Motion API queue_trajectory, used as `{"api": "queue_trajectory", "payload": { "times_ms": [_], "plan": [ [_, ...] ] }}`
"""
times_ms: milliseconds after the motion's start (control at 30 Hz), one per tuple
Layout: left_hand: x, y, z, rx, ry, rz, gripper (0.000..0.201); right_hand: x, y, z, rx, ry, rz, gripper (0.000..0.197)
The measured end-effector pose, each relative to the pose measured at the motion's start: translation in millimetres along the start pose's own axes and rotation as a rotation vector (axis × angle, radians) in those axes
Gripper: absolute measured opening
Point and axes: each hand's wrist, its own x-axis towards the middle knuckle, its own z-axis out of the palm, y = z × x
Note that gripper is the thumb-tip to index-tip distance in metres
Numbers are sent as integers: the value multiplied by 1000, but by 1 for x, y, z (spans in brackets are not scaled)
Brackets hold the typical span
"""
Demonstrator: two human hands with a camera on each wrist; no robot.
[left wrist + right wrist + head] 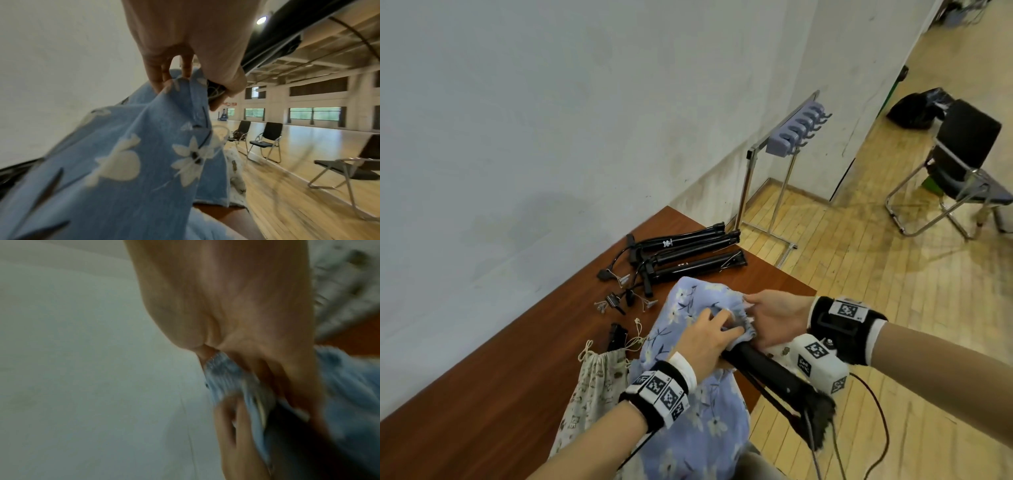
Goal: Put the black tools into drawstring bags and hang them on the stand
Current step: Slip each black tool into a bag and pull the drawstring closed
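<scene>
A blue floral drawstring bag (688, 394) lies on the brown table (482, 411), its gathered mouth facing right. A long black tool (767, 373) pokes out of that mouth and overhangs the table edge. My left hand (722, 325) grips the bag's rim from above; the left wrist view shows its fingers (160, 81) pinching the blue fabric (133, 154) next to the tool (287, 32). From the right, my right hand (751, 308) pinches the rim; the blurred right wrist view shows the rim (226, 374) between thumb and fingers. More black tools (688, 253) lie at the table's far end.
A beige patterned drawstring bag (595, 380) lies left of the blue one. Small black parts with tags (619, 301) lie scattered nearby. The metal stand with purple hooks (794, 130) is on the floor beyond the table, by the wall. A folding chair (962, 164) is far right.
</scene>
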Motion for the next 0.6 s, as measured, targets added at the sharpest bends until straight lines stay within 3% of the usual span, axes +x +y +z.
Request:
{"api": "queue_trajectory", "payload": {
  "times_ms": [67,133,200,267,333,467,600],
  "plan": [
    [-3,-13,4,-54,-32,-116,49,-13,-9,-18,86,-31,3,47],
    [-5,-27,8,-276,39,-243,39,-21,-14,-31,64,-56,-22,42],
    [-10,-35,4,-683,167,-420,29,-21,-10,-39,-19,-50,-76,44],
    [-13,-39,-4,-999,215,-597,30,-22,-1,-30,-202,-16,-74,53],
    [-13,-43,-10,-1073,229,-639,27,-10,13,-11,-367,19,-36,50],
    [-7,-50,-19,-1070,236,-629,25,39,36,29,-460,311,-44,32],
    [-13,-50,-27,-1096,205,-614,24,89,35,20,-883,732,-281,23]
  ]
}}
